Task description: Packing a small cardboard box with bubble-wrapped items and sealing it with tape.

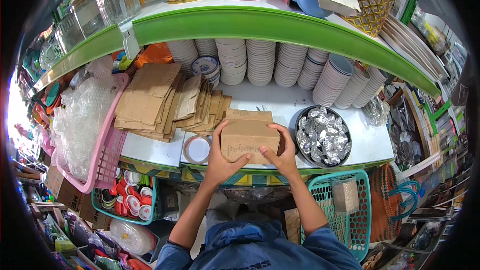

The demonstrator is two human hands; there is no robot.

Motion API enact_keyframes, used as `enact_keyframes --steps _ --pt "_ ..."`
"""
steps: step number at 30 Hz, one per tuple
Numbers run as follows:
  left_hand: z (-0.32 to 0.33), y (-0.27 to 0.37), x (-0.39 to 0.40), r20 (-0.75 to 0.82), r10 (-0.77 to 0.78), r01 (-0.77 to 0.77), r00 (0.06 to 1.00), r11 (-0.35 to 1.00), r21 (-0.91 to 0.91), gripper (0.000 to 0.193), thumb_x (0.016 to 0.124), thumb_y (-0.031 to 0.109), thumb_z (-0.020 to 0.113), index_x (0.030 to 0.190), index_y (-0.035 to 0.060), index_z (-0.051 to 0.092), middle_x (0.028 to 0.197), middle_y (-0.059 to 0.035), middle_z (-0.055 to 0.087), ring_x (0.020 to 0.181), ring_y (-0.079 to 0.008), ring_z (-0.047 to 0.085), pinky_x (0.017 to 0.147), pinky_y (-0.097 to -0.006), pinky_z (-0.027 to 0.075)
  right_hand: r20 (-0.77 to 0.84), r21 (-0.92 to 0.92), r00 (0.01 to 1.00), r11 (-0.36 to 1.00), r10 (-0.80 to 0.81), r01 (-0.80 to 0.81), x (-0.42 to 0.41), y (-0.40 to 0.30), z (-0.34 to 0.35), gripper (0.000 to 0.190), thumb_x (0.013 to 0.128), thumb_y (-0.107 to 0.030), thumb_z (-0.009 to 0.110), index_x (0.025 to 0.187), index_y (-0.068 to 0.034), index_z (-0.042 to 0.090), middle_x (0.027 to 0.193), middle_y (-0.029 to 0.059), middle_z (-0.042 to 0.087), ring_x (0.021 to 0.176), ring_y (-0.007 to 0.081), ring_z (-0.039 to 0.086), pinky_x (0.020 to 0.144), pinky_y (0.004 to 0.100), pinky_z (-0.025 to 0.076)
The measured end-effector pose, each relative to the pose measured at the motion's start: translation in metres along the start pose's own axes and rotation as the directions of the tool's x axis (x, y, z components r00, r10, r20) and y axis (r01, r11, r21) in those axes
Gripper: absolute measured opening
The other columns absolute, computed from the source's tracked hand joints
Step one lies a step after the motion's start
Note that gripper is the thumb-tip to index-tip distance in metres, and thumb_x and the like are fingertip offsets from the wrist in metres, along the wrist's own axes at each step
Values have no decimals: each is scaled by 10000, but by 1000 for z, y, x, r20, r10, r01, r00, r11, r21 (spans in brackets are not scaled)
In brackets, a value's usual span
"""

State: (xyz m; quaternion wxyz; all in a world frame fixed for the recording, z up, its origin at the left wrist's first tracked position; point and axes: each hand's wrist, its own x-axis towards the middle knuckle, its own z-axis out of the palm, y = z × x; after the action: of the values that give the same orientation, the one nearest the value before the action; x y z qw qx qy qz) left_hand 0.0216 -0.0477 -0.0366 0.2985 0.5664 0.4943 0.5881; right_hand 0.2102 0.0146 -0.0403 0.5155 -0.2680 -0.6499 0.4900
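Both hands hold a small brown cardboard piece (249,135), folded in a box shape with a flap standing at its far end. Handwriting marks its near face. My left hand (221,157) grips the left side, thumb across the front. On the opposite side, my right hand (283,153) wraps the edge with its thumb pressed on the front face. Just left of my left hand lies a roll of tape (185,153). Thin metal tips (258,108) poke out behind the cardboard. Flattened cardboard pieces (146,93) are piled at the left, beside a smaller cardboard pile (191,99).
A black round pan (324,165) of foil cups (322,135) stands right. Stacked bowls (260,63) line the back beneath a green shelf edge (232,24). A pink basket (108,150) holds bubble wrap (82,127). Below the counter are two teal baskets, right (311,191) and left (123,217).
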Motion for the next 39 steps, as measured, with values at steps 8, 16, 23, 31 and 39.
enact_keyframes --steps 8,16,23,31,39 --pt "14 3 0 -135 -74 67 988 996 -61 753 759 40 798 1386 89 385 1299 -128 491 1217 -219 501 1036 -372 435 20 111 992 986 127 -128 -1 -6 3 643 782 -95 797 1331 -33 468 1248 116 551 1184 194 522 1028 330 395" --pt "6 6 1 -96 -28 14 995 990 -143 667 773 100 802 1328 54 436 1277 -147 510 1185 -238 520 1011 -376 436 12 129 991 983 133 -133 -1 -4 2 649 778 -129 808 1326 -37 472 1223 103 555 1156 182 528 998 319 410" --pt "10 3 -2 -132 -47 48 990 999 8 671 790 120 786 1346 50 416 1283 -143 505 1194 -242 509 1027 -377 419 20 141 991 981 132 -133 0 -6 2 654 773 -146 815 1324 -39 479 1234 104 549 1177 189 515 1020 328 390" --pt "-11 3 -4 34 8 -10 999 999 36 700 822 89 729 1418 56 364 1362 -159 461 1239 -277 491 1051 -375 404 13 131 992 984 124 -124 1 -10 1 627 772 -166 788 1313 -41 496 1226 97 548 1144 185 518 1005 325 392" --pt "-48 38 8 245 -57 21 968 989 145 711 764 129 791 1389 100 453 1388 -150 467 1282 -293 495 1081 -410 388 51 140 998 989 37 -44 0 -3 -7 648 770 -104 807 1327 -52 479 1228 110 558 1152 200 534 1002 333 414"
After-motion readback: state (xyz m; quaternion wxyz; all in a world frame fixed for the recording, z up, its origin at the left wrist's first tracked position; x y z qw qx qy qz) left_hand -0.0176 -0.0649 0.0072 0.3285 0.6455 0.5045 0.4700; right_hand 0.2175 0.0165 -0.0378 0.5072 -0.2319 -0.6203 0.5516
